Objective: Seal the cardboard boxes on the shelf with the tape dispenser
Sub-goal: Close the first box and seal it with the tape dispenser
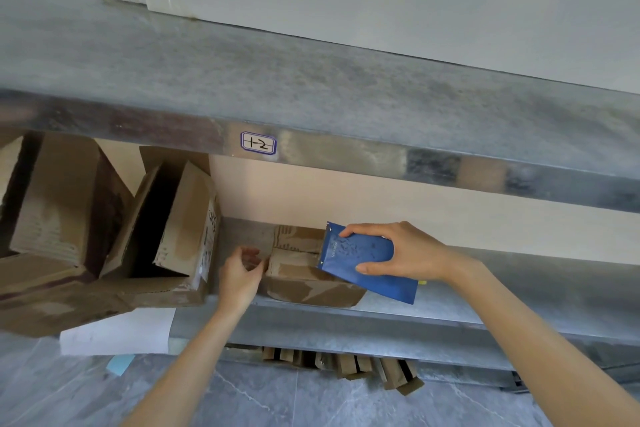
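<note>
A small closed cardboard box [301, 270] lies on the metal shelf [485, 291]. My right hand [401, 251] grips a blue tape dispenser [363, 263] from above, its front edge set against the box's top seam. My left hand [240, 274] holds the box's left end with curled fingers. Clear tape strips show on the box top.
Several open cardboard boxes [173, 229] stand to the left on the same shelf, with flaps up. An upper shelf [346, 97] carries a label reading 1-2 [258, 143]. White paper [117, 331] hangs off the shelf front. Folded cartons [346, 366] lie underneath on the grey floor.
</note>
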{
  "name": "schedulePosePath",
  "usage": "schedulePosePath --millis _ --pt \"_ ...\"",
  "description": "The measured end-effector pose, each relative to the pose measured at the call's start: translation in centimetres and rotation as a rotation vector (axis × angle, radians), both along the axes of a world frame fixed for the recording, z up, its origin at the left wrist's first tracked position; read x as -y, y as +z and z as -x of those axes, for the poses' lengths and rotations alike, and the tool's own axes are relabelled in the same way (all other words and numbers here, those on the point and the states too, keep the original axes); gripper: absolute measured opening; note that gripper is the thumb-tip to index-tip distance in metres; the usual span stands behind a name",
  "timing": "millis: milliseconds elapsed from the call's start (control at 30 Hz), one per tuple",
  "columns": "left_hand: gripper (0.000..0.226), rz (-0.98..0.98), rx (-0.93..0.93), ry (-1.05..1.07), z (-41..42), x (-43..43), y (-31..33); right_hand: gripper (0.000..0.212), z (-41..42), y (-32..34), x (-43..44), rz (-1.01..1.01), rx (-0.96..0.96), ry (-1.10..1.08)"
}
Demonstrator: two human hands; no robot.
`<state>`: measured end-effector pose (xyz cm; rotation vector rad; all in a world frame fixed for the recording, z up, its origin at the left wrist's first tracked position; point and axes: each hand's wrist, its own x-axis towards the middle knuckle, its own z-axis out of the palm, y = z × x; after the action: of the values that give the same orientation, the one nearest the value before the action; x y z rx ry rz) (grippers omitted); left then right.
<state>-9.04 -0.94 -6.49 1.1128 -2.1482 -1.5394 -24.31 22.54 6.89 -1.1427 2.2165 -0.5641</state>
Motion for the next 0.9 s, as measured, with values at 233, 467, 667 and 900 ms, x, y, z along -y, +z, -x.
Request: schedulePosePath --millis 233,467,667,900 --pt "0.024 0.330 -0.139 -0.118 0.5 0.7 1.9 0.050 0.0 -0.1 -0.1 0.012 -0.005 0.008" --pt "0.080 0.545 -0.026 -0.649 1.3 1.5 5.3 0.048 0.0 0.5 0.2 -0.001 0.003 0.005" --pt "0.133 0.596 0.048 -0.800 2.6 0.1 3.2 0.048 0.0 0.8 0.2 -0.012 0.003 0.007" --pt "0.110 0.544 -0.118 -0.687 3.1 -0.5 1.3 0.048 -0.1 0.9 0.0 -0.020 0.045 0.007"
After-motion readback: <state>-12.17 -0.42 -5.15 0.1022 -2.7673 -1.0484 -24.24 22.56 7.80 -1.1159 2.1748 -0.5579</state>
